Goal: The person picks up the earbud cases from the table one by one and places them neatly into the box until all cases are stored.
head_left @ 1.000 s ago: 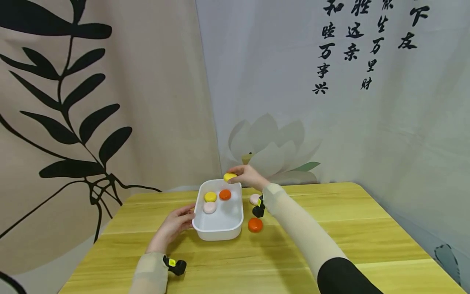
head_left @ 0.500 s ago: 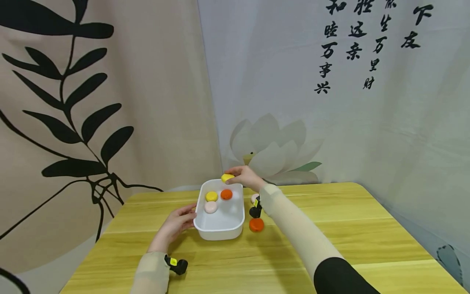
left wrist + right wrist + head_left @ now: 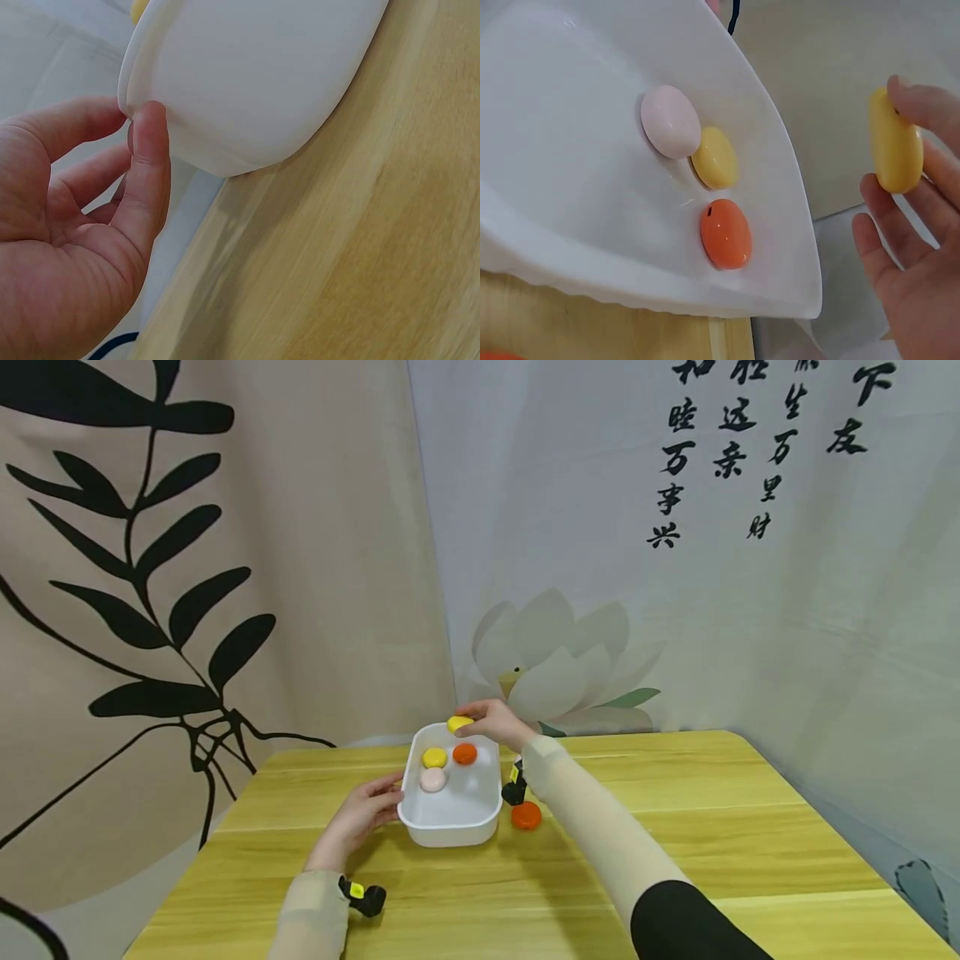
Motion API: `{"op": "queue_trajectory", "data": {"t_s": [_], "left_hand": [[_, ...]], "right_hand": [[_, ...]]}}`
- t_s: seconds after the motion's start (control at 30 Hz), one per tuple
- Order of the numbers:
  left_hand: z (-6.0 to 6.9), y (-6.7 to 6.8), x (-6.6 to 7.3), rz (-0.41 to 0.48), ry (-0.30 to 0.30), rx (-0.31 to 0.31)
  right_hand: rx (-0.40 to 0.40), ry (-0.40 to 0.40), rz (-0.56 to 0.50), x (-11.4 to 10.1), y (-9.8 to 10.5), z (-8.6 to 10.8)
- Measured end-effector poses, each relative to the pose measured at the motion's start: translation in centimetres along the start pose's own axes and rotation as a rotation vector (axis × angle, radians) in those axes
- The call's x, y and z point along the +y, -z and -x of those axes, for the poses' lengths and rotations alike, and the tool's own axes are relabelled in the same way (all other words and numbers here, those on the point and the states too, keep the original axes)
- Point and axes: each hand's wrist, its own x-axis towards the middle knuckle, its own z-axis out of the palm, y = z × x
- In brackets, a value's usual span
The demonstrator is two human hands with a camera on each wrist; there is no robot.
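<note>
A white plastic tub stands on the table, holding one yellow, one orange and one pale pink smooth, rounded, pebble-like piece near its far end. My left hand grips the tub's left edge, its digits against the rim and outer wall in the left wrist view. Above the far rim, my right hand pinches a second yellow rounded piece between thumb and fingers. That piece is apart from the tub.
Another orange rounded piece lies on the wooden table, right of the tub. The right forearm and its black wrist camera cross just above that side. A printed curtain hangs behind the table.
My right hand has shifted slightly left over the tub with the yellow piece. A pale pink piece on the table at right is now hidden behind the right wrist. The left hand keeps its place.
</note>
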Motion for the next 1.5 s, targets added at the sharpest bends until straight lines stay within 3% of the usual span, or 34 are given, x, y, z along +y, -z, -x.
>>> {"op": "queue_trajectory", "data": {"t_s": [0.53,1.07,1.5], "left_hand": [[0.2,0.1,0.8,0.007,-0.016,-0.011],[0.1,-0.2,0.4,0.010,-0.006,-0.003],[0.2,-0.1,0.4,0.012,-0.005,0.002]], "right_hand": [[0.039,-0.039,0.036,-0.2,-1.5,-0.7],[0.063,-0.066,-0.002,0.9,-2.6,-1.1],[0.013,-0.093,-0.008,1.5,-3.2,-1.6]]}}
